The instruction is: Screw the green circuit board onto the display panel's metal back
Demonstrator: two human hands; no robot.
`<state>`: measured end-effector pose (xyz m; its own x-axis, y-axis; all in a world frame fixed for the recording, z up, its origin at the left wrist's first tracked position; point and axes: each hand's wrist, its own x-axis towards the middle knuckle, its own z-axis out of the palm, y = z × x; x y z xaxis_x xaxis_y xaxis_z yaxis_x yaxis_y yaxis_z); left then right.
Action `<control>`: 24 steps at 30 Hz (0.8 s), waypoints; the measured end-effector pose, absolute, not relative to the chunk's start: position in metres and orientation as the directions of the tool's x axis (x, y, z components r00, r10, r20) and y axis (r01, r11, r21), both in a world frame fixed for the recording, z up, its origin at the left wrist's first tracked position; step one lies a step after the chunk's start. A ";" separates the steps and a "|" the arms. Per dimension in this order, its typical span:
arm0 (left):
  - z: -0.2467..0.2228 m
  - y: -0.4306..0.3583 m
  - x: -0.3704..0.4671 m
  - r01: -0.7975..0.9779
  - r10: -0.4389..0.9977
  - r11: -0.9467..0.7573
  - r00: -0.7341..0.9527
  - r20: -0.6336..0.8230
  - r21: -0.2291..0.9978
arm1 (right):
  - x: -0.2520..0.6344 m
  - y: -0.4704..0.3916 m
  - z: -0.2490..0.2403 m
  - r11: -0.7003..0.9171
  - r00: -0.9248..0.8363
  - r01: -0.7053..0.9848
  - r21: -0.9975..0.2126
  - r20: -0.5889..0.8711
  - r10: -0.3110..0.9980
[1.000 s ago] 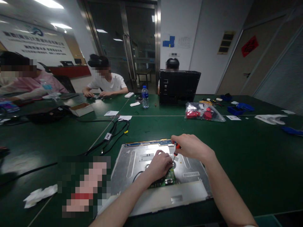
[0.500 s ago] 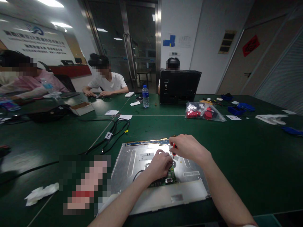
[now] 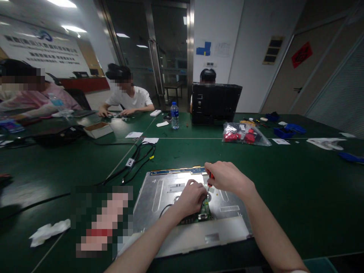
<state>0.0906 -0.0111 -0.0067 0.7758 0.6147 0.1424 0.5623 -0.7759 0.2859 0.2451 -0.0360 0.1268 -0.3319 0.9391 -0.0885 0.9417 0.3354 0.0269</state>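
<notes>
A flat metal display panel (image 3: 159, 185) lies on the green table, with a narrow blue strip board (image 3: 176, 171) along its far edge. My right hand (image 3: 226, 176) is closed round the red-and-black handle of a screwdriver (image 3: 211, 178), held upright with its thin shaft pointing down. On the panel sits a green circuit board (image 3: 206, 213) with a metal connector. Over that board rests my left hand (image 3: 194, 195), fingers curled close to the screwdriver's tip; what they pinch, if anything, is hidden. The tip's contact point is also hidden.
Black cables (image 3: 136, 155) run across the table to the left. Farther off are a water bottle (image 3: 174, 115), a black monitor casing (image 3: 216, 104) and a plastic bag (image 3: 246, 134) with red items. Crumpled tissue (image 3: 49, 232) lies near left. Other people sit around the table.
My right hand and the screwdriver have shifted very slightly to the right, and the grip on the handle has turned a little. My left hand stays where it was.
</notes>
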 end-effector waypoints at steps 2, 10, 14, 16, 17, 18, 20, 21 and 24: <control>-0.007 -0.011 0.090 0.564 0.615 -0.776 0.776 0.141 0.283 | 0.245 -0.035 0.127 0.323 -0.319 0.946 0.025 -0.094 0.943; -0.005 -0.012 0.090 0.567 0.618 -0.773 0.774 0.138 0.283 | 0.246 -0.040 0.133 0.386 -0.392 0.920 -0.073 -0.119 0.912; -0.005 -0.012 0.090 0.567 0.619 -0.772 0.773 0.139 0.288 | 0.247 -0.039 0.132 0.406 -0.411 0.911 -0.069 -0.105 0.905; -0.005 -0.012 0.090 0.565 0.620 -0.771 0.772 0.142 0.293 | 0.247 -0.038 0.130 0.394 -0.396 0.918 -0.033 -0.092 0.914; -0.005 -0.012 0.090 0.564 0.619 -0.771 0.772 0.143 0.295 | 0.247 -0.038 0.130 0.390 -0.390 0.921 -0.019 -0.087 0.917; -0.005 -0.012 0.090 0.563 0.619 -0.771 0.773 0.142 0.297 | 0.247 -0.038 0.129 0.387 -0.387 0.922 -0.010 -0.082 0.918; -0.006 -0.011 0.090 0.565 0.620 -0.769 0.773 0.135 0.298 | 0.245 -0.038 0.128 0.389 -0.388 0.921 -0.006 -0.081 0.918; -0.006 -0.011 0.090 0.567 0.622 -0.768 0.772 0.131 0.298 | 0.244 -0.039 0.128 0.389 -0.388 0.921 -0.007 -0.082 0.918; -0.007 -0.011 0.091 0.570 0.625 -0.764 0.770 0.127 0.303 | 0.241 -0.040 0.125 0.364 -0.362 0.932 0.006 -0.069 0.930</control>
